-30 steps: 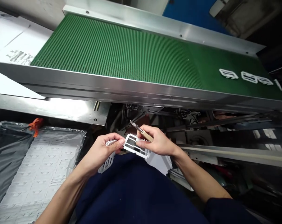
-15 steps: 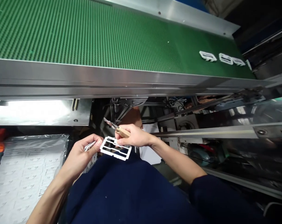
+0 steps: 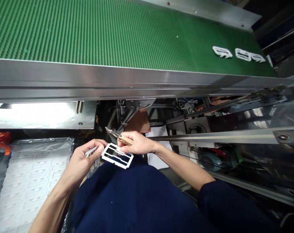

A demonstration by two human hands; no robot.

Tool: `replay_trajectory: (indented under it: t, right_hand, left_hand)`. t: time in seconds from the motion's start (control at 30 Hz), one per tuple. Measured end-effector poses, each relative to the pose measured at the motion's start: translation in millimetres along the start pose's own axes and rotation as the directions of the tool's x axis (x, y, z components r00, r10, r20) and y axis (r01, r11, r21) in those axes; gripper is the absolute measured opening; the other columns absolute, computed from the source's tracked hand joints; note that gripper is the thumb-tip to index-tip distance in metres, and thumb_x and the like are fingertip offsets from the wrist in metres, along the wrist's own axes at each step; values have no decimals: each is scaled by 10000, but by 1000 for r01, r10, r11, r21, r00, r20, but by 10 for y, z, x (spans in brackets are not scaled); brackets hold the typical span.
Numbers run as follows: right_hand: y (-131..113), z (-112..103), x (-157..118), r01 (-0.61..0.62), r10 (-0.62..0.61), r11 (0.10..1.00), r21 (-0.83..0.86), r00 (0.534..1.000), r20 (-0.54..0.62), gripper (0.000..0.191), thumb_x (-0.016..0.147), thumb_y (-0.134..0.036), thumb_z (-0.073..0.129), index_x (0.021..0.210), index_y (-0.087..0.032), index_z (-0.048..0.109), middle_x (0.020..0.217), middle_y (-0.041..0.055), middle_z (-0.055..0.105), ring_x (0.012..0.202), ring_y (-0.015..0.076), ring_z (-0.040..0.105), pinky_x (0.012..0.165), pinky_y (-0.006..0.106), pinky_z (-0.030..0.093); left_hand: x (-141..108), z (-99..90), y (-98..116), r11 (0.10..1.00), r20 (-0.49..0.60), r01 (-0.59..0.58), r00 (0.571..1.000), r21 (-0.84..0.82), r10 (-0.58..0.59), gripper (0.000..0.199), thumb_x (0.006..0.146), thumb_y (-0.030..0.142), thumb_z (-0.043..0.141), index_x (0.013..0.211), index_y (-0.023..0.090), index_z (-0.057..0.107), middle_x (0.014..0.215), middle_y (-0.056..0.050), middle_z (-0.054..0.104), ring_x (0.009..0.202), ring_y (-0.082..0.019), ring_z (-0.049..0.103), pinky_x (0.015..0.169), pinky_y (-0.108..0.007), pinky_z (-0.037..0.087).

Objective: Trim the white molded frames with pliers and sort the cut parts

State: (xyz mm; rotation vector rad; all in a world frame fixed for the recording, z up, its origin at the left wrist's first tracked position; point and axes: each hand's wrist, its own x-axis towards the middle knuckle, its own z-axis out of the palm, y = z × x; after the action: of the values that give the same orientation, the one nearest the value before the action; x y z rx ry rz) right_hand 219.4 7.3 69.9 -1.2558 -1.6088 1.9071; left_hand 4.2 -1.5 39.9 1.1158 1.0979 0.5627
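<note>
My left hand [image 3: 85, 158] is closed, its thumb and fingers pinching the left end of a flat white plastic frame [image 3: 113, 160] with long slots. More white pieces [image 3: 90, 152] are gripped in that same hand, partly hidden by the fingers. In my right hand [image 3: 137, 142] lies a knife [image 3: 124, 139] with a tan handle, its narrow blade pointing left and away from me. The right thumb and fingertips also rest on the far edge of the white frame. Below my left hand more stacked white pieces [image 3: 93, 168] show in part.
Ahead runs a green conveyor belt [image 3: 88, 35] with a metal side rail [image 3: 100, 76]; several white frames [image 3: 222, 52] lie at its right end. A plastic-lined container of white parts [image 3: 28, 181] stands at left, beside an orange clamp [image 3: 2, 142]. Metal rails [image 3: 222, 137] cross at right.
Both hands and the white frame have shifted slightly left in the picture. The view has turned a little, so the conveyor and its frames sit higher and further right.
</note>
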Motion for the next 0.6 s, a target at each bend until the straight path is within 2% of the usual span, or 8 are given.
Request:
replay_trajectory:
  t: [0.13, 0.27, 0.37, 0.43, 0.5, 0.6]
  right_hand:
    - [54, 101, -14, 25, -26, 1000, 3, 999, 30, 145, 743, -235, 600, 787, -157, 486, 732, -33, 482, 640, 77, 446, 607, 204, 378]
    - [184, 241, -19, 22, -29, 995, 100, 997, 69, 171, 757, -259, 607, 809, -153, 484, 751, -27, 490, 658, 80, 447, 640, 215, 384]
    - [276, 338, -37, 12, -24, 992, 128, 995, 92, 187, 757, -276, 614, 817, -152, 488, 750, -27, 497, 664, 82, 458, 647, 215, 388]
    - [277, 353, -82, -3, 0, 999, 43, 996, 87, 174, 765, -285, 602, 826, -155, 504, 756, -25, 515, 671, 87, 472, 646, 213, 389]
    - [207, 312, -164, -22, 29, 992, -128, 998, 57, 148, 778, -273, 574, 866, -164, 526, 804, -14, 555, 707, 97, 503, 663, 215, 389]
    - [0, 177, -336, -59, 57, 877, -476, 998, -19, 162, 768, -235, 549, 920, -181, 539, 853, -2, 589, 739, 114, 524, 684, 230, 373]
  left_hand:
    - [-14, -64, 17, 998, 68, -46, 996, -46, 49, 192, 813, 318, 577, 693, 177, 529, 1107, -48, 557, 1003, -214, 498, 824, -255, 385]
    - [-50, -92, 0, 986, 190, -71, 977, -153, 100, 163, 837, 284, 547, 713, 179, 534, 954, -53, 595, 880, -200, 535, 788, -291, 401]
    - [-105, -80, 17, 992, 249, -57, 965, -116, 84, 175, 854, 298, 515, 727, 181, 540, 842, -42, 589, 802, -188, 534, 758, -302, 402]
    - [-150, -67, 50, 998, 265, -47, 963, -47, 58, 189, 858, 317, 502, 735, 181, 547, 812, -39, 584, 786, -189, 528, 750, -305, 399]
    - [-189, -52, 89, 998, 265, -59, 963, 38, 47, 208, 862, 339, 486, 746, 178, 549, 792, -35, 584, 764, -184, 521, 735, -300, 391]
    - [-221, -21, 145, 985, 250, -81, 967, 152, 40, 229, 868, 361, 464, 762, 176, 548, 786, -24, 585, 744, -174, 513, 714, -282, 380]
